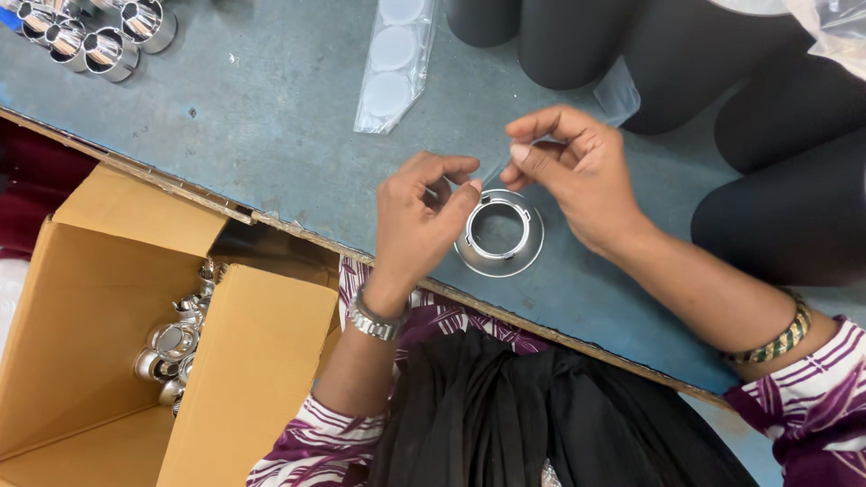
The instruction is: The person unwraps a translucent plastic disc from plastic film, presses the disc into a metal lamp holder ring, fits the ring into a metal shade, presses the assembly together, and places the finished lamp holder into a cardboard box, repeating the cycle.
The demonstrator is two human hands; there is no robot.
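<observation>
A shiny chrome ring-shaped part (502, 241) lies flat on the grey-blue table (271, 117) near its front edge. My left hand (420, 216) rests at the ring's left side, thumb and forefinger pinched close over its rim. My right hand (577, 171) hovers just above and to the right of the ring, its fingertips pinched on a small clear plastic disc or film (499, 169), which is hard to make out. A metal watch is on my left wrist, a bangle on my right.
A clear plastic sleeve of round discs (394, 59) lies at the back centre. Several black cylinders (776, 117) stand at the back right. Chrome reflector cups (90, 36) sit at the back left. An open cardboard box (108, 343) holding more chrome parts (176, 347) stands below the table's left edge.
</observation>
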